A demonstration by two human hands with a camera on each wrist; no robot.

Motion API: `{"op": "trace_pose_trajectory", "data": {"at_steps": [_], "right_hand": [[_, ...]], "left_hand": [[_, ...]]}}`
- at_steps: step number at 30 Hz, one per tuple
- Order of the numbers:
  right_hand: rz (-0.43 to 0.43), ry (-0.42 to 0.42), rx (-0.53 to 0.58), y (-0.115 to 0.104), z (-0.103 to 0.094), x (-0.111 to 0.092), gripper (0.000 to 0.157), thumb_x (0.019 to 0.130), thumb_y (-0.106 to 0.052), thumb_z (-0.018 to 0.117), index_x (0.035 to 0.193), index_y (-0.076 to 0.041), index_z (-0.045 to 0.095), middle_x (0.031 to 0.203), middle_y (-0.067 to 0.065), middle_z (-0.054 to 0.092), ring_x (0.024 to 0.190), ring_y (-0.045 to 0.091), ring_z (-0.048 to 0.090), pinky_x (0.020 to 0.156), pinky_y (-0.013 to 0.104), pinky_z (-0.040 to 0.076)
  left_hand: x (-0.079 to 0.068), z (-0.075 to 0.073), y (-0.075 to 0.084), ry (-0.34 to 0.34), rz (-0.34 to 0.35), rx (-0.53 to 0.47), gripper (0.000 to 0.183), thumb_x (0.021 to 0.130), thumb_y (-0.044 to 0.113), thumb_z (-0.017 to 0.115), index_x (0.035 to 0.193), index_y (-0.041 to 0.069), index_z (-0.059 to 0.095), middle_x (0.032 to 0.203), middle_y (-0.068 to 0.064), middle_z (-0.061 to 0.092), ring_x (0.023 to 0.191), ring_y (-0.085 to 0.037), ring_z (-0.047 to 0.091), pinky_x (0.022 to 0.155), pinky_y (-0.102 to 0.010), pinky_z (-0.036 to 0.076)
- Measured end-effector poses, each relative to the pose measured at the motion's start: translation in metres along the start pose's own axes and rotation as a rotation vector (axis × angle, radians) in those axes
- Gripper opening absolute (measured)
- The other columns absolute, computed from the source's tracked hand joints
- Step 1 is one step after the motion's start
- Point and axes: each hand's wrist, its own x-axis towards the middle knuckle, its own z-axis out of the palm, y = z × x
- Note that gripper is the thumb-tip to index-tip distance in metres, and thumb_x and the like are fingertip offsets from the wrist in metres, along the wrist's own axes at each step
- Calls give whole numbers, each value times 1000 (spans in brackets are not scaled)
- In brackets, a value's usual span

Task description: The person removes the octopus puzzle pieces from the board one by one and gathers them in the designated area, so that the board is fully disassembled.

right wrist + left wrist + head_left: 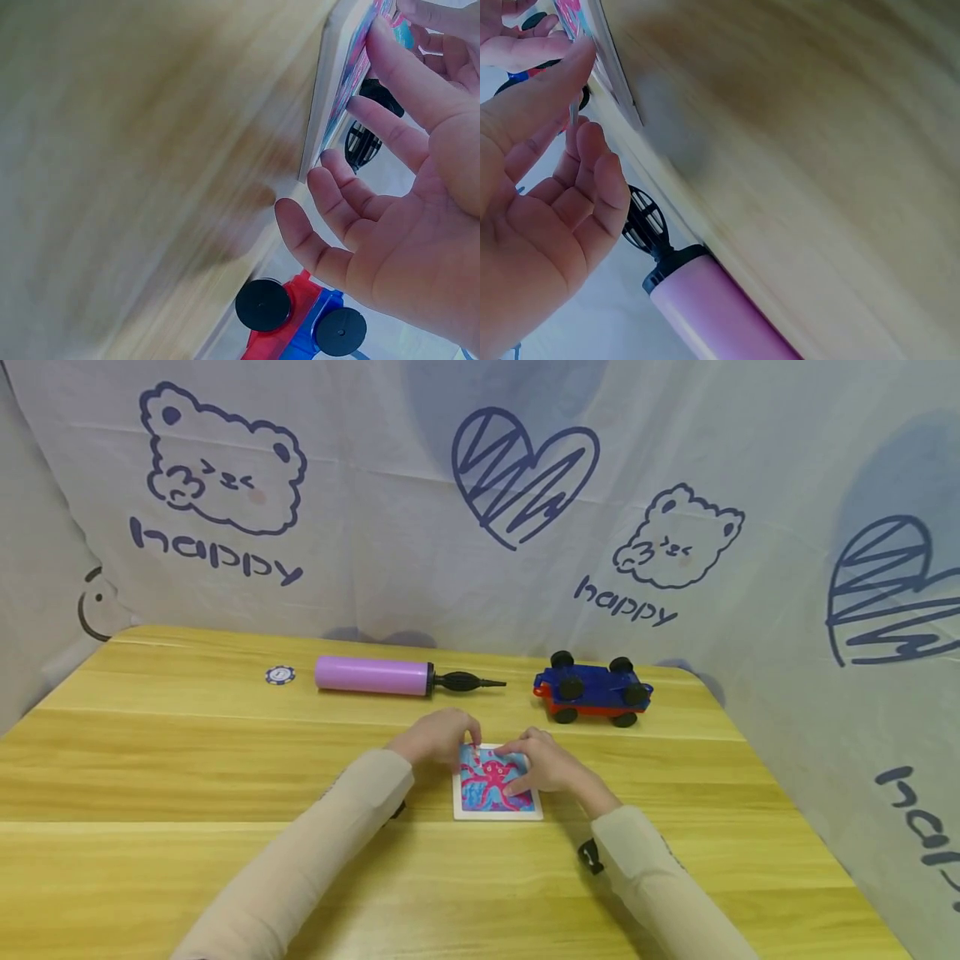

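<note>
"If you start at the middle, what lies there?"

"A white-framed octopus picture (pixel 493 772), flat on the wooden table (pixel 187 760)."

"And the left hand (pixel 438 735)?"

"Thumb and forefinger nearly together, pinching a small, thin piece (pixel 403 33) at the picture's upper left."

"The right hand (pixel 551 766)?"

"Fingers fanned and loosely bent, gripping nothing; its thumb touches the picture's right part."

"Further out?"

"Beyond the hands a purple pump (pixel 373 676) lies on its side, black nozzle toward a blue-and-red wheeled toy (pixel 600 680) at the right. A blue-and-white chip (pixel 280 675) lies left of the pump."

"Behind?"

"A pale cloth (pixel 375 535) printed with bears, hearts and 'happy'."
</note>
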Motion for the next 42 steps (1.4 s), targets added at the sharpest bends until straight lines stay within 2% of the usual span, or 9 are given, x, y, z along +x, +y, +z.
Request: {"op": "trace_pose_trajectory", "data": {"at_steps": [6,13,20,24,25,28,31,33,42], "right_hand": [[14,-7,-4,0,1,1,51,70,-23,76,117,-10,60,97,6,47,91,21,41,80,35,39],[17,-11,-2,0,1,1,51,70,-23,76,117,-10,60,99,7,47,93,22,41,81,36,39],[10,-1,5,1,2,0,51,70,-22,77,116,-9,60,98,7,47,93,22,41,81,37,39],[22,-5,7,0,2,1,51,70,-22,77,117,-10,60,98,6,46,93,22,41,82,37,39],[24,-5,6,0,2,1,51,70,-22,77,117,-10,60,98,6,46,94,22,41,82,37,39],[29,-8,2,0,2,1,51,70,-23,77,117,-11,60,98,6,46,93,22,41,82,36,39],[29,-7,4,0,2,1,51,70,-23,77,117,-11,60,99,6,46,93,22,41,82,36,39],[29,-8,11,-1,1,1,52,70,-23,77,117,-11,60,100,6,46,94,22,41,82,37,39],[30,-6,10,0,1,1,54,70,-23,77,119,-10,58,103,8,46,98,24,40,85,39,38]], "left_hand": [[0,0,-4,-2,5,-55,32,66,-2,75,95,10,65,92,-7,60,88,-21,54,80,-34,45],[3,0,-7,-14,21,-168,34,67,-4,74,98,5,63,90,-8,60,85,-21,55,79,-31,46],[5,-1,-13,11,103,-226,26,71,-12,62,94,-1,65,81,-7,61,78,-19,55,73,-26,46],[9,-1,-19,19,138,-263,25,72,-12,61,93,0,66,79,-5,62,75,-17,56,69,-25,47],[15,3,-27,29,170,-283,26,71,-11,61,92,2,67,78,-4,61,74,-16,55,67,-24,47],[15,2,-31,43,184,-296,27,70,-10,61,92,4,68,78,-2,62,73,-15,55,67,-24,47],[11,-1,-31,65,177,-282,28,70,-10,61,93,3,68,81,-4,64,76,-16,56,69,-26,47],[3,-7,-25,65,129,-276,26,72,-11,60,95,0,67,85,-6,65,79,-18,57,72,-27,47],[-6,-13,-36,114,84,-326,21,75,-7,62,94,-3,67,85,-8,65,78,-17,58,67,-24,48]]}}
